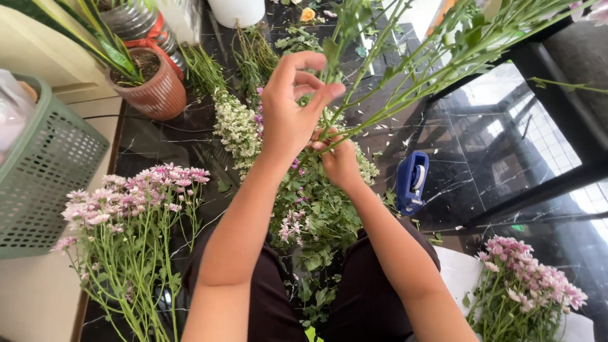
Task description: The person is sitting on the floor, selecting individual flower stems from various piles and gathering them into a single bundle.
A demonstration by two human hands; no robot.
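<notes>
My right hand (341, 161) is closed around a bundle of green flower stems (405, 76) that fan up and to the right. My left hand (292, 107) is raised just above it, its fingertips pinching one stem of the same bundle near the grip. Below both hands lies a heap of green leaves and small pink and white blossoms (313, 209) on the dark marble floor (462, 164). My forearms reach in from the bottom of the view over my dark trousers.
Pink chrysanthemum bunches lie at the lower left (126, 202) and lower right (529, 282). A blue tape dispenser (411, 182) sits right of my hands. A terracotta plant pot (149, 82), a green mesh basket (47, 164) and white flower sprigs (235, 123) lie to the left.
</notes>
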